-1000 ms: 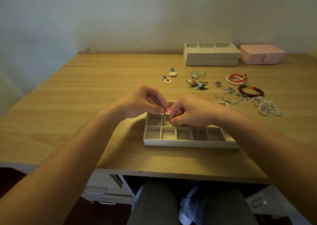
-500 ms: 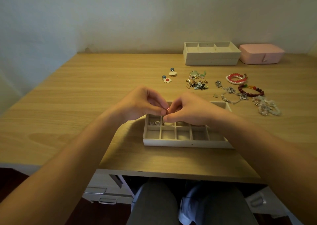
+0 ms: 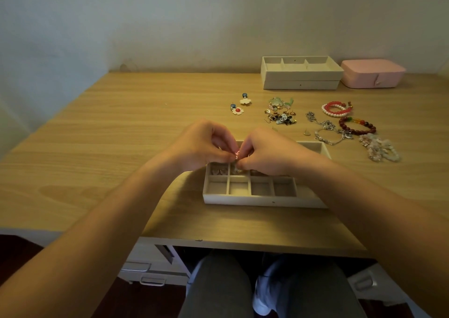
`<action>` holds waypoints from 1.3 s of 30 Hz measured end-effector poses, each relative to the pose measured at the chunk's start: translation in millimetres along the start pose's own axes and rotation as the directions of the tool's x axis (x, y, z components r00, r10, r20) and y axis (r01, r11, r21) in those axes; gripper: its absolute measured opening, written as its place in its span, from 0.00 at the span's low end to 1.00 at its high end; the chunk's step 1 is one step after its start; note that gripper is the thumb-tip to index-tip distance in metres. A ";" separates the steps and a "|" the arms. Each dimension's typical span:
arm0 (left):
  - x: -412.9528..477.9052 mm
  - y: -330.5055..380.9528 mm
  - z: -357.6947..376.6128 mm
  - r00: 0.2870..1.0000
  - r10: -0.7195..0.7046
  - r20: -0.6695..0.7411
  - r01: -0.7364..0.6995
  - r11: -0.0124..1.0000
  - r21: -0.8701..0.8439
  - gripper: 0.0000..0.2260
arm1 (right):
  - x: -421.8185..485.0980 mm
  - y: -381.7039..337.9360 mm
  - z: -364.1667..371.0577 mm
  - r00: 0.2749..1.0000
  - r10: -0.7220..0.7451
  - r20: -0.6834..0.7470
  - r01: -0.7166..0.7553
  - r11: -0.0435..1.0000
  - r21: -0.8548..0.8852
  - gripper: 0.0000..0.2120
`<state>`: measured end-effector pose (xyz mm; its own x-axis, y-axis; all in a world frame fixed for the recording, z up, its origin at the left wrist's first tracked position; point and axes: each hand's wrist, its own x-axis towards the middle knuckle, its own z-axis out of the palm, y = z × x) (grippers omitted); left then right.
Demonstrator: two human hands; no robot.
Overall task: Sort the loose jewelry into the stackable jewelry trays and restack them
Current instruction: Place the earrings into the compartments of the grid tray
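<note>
1. My left hand (image 3: 204,145) and right hand (image 3: 267,152) both pinch a small pink piece (image 3: 237,154), probably an earring, in curled fingertips just above the back compartments of the divided tray (image 3: 262,200).
2. It looks light, tiny and easily bent, so I'd grip its edges gently.

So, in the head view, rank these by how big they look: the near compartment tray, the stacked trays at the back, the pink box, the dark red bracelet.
1. near compartment tray, though it is closest to the camera, so its lead is unsure
2. stacked trays
3. pink box
4. dark red bracelet
</note>
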<state>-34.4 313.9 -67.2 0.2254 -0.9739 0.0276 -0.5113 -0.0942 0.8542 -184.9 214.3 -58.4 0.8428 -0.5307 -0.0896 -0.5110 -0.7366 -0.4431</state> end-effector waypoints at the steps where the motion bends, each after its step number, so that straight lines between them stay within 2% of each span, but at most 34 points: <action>1: 0.0 0.4 0.9 1.000 0.007 -0.004 -0.007 1.000 0.027 0.11 | 0.2 -0.9 0.7 1.000 0.000 -0.009 -0.001 1.000 -0.023 0.04; 10: -0.2 2.7 3.5 0.999 0.033 0.000 -0.033 0.997 0.064 0.13 | -0.4 -1.5 12.4 0.983 0.027 -0.180 -0.046 0.994 -0.103 0.03; 14: -0.1 4.2 3.2 1.000 0.030 0.005 -0.031 0.995 0.093 0.10 | -2.1 0.7 13.2 0.981 0.014 -0.193 -0.037 0.993 -0.116 0.03; 17: -1.4 6.6 3.3 0.999 0.048 0.005 -0.049 0.988 0.150 0.09 | -5.9 5.0 1.8 0.988 0.012 -0.152 -0.013 1.000 0.000 0.04; 22: -1.8 7.5 3.3 0.997 0.072 0.025 -0.076 0.964 0.256 0.12 | -10.4 18.2 -12.3 0.979 0.054 -0.199 -0.019 0.985 0.172 0.05; 25: -1.6 8.7 3.6 0.998 0.056 0.018 -0.059 0.960 0.274 0.12 | -10.6 20.8 -8.1 0.982 0.055 -0.181 -0.017 0.979 0.202 0.06; 31: -1.4 9.3 9.0 0.998 0.028 -0.048 -0.011 0.947 0.320 0.07 | -12.9 16.2 -2.8 0.992 -0.048 -0.115 0.071 0.977 0.203 0.09; 35: -2.0 10.1 13.3 0.993 0.005 -0.117 0.029 0.957 0.287 0.07 | -13.7 14.8 -3.9 0.996 -0.087 -0.020 0.089 0.989 0.119 0.13; 39: -2.6 10.2 12.0 0.993 -0.006 -0.122 0.037 0.965 0.258 0.07 | -16.0 13.6 -1.8 0.990 -0.131 0.054 0.131 0.991 0.006 0.14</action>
<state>-50.1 313.0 -64.8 0.3277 -0.9409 0.0854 -0.6992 -0.1807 0.6918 -205.7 212.0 -61.4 0.9105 -0.4060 -0.0788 -0.3951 -0.7975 -0.4560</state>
